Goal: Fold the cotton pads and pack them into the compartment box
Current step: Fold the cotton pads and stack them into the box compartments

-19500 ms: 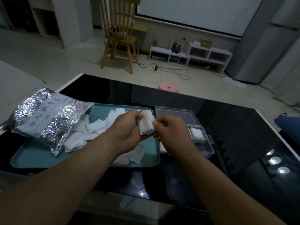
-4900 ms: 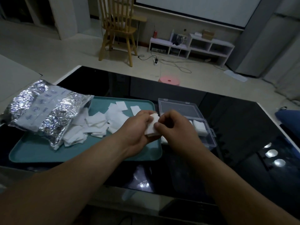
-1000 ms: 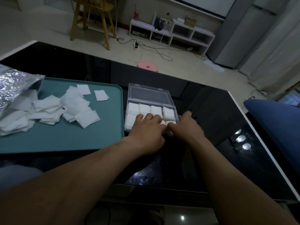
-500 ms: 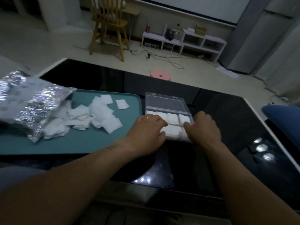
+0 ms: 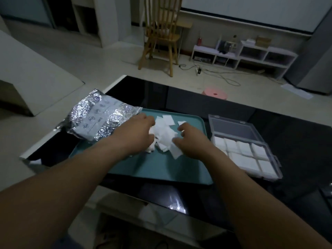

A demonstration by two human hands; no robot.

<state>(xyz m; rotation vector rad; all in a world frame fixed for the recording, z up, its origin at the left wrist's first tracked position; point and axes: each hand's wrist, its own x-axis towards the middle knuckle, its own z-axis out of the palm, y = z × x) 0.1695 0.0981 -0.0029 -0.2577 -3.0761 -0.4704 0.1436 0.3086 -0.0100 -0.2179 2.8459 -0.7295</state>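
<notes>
A loose pile of white cotton pads (image 5: 165,135) lies on the teal tray (image 5: 161,168). Both of my hands are over the pile. My left hand (image 5: 136,133) rests on its left side with fingers curled down into the pads, and its grip is hidden. My right hand (image 5: 192,141) hovers at the pile's right edge, fingers apart and curled, holding nothing. To the right stands the clear compartment box (image 5: 277,169), lid (image 5: 233,126) laid back, with folded white pads filling its compartments.
A crinkled silver foil bag (image 5: 100,119) lies on the tray's left end, its mouth facing the pile. Tray and box sit on a glossy black table (image 5: 296,137). Beyond the table are a wooden chair (image 5: 161,36), a pink stool (image 5: 214,94) and low white shelves (image 5: 248,54).
Both hands have left the compartment box and moved left to the pile of pads on the tray. The view has swung left with them.
</notes>
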